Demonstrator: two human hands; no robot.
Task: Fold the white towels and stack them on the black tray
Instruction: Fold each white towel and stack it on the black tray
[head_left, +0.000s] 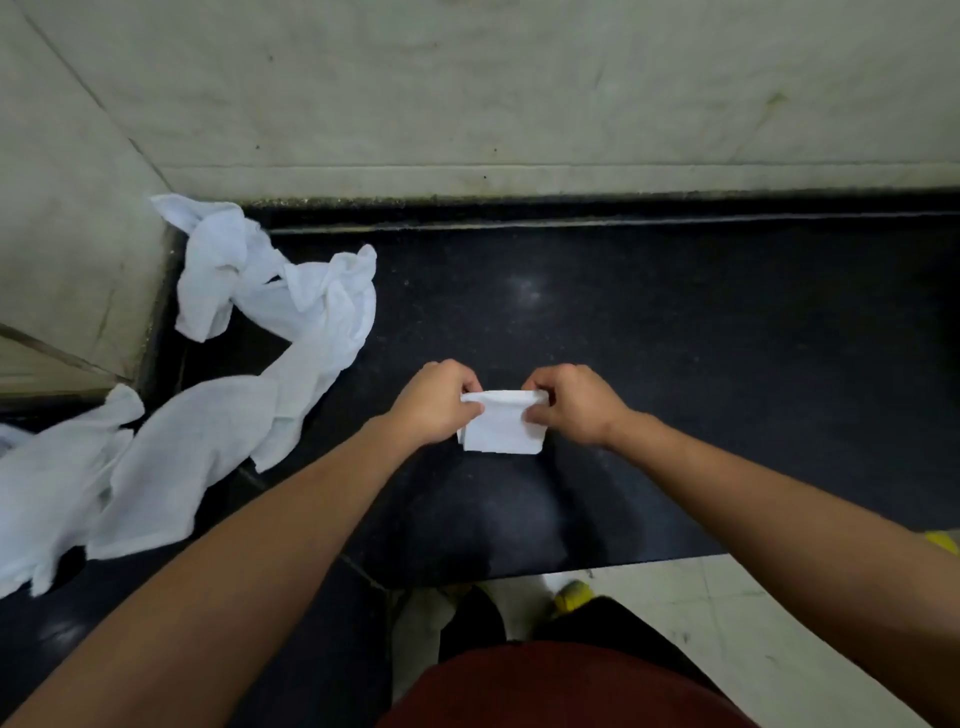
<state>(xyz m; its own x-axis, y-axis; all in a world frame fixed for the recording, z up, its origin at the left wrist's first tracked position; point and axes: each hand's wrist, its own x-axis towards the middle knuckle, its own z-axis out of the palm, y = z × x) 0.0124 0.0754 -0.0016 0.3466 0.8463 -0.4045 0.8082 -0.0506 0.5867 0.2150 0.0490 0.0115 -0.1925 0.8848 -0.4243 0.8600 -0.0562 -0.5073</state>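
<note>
A small folded white towel (503, 426) lies between the two hands, low on the black worktop (675, 338). The left hand (439, 402) pinches its upper left corner and the right hand (571, 402) pinches its upper right corner, with the top edge stretched between them. More white towels (218, 364) lie crumpled, well apart, at the worktop's left side.

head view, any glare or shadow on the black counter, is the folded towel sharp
Head view: a faint hazy glare patch on the black counter; a soft dark shadow lies nearer the camera than the folded towel, whose edges look slightly soft.
</note>
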